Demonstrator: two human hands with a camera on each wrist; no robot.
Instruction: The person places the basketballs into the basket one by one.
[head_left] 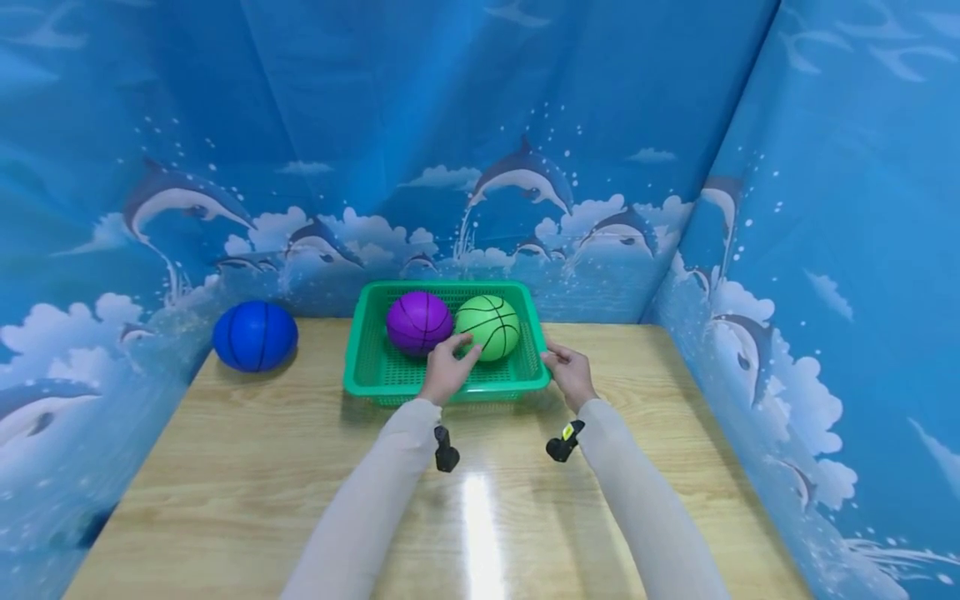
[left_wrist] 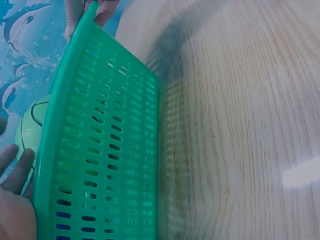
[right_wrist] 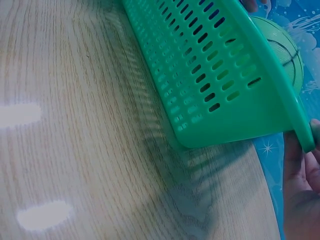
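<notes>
A green plastic basket (head_left: 386,390) with slotted walls stands on the wooden table, holding a purple ball (head_left: 414,321) and a light green ball (head_left: 491,325) side by side. Both balls carry black basketball lines. My left hand (head_left: 442,371) reaches over the front rim, its fingers loosely spread at the near side of the green ball. In the left wrist view those fingers (left_wrist: 19,170) overlap the ball (left_wrist: 30,130). At the basket's right end, my right hand (head_left: 572,375) pinches the rim, thumb above and fingers below, as the right wrist view shows at the rim's corner (right_wrist: 295,125).
A blue ball (head_left: 255,336) sits at the table's far left corner, apart from the basket. Behind and beside the wooden table (head_left: 247,483) hang blue curtains (head_left: 420,100) printed with dolphins. A bright light reflection lies on the tabletop between the forearms.
</notes>
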